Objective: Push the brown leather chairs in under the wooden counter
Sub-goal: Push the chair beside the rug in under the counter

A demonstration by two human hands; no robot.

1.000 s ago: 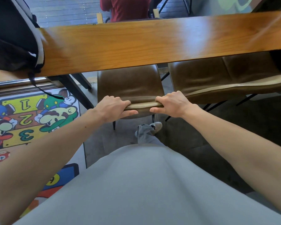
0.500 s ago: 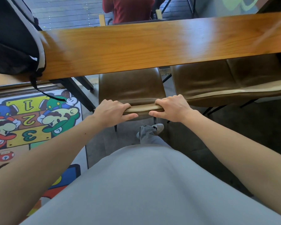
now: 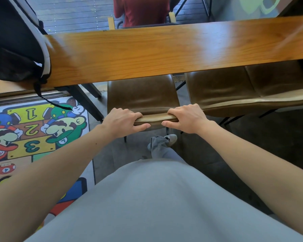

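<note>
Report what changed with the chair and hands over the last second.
No clear movement: the chair sits about as far under the wooden counter as before. The left hand and right hand still grip its backrest top; nothing was let go. The neighbouring chair and backpack stayed put.

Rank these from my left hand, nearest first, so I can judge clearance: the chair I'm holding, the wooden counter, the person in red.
1. The chair: the left hand grips its backrest.
2. The wooden counter: ahead, over the seat.
3. The person in red: beyond the counter's far edge.
</note>
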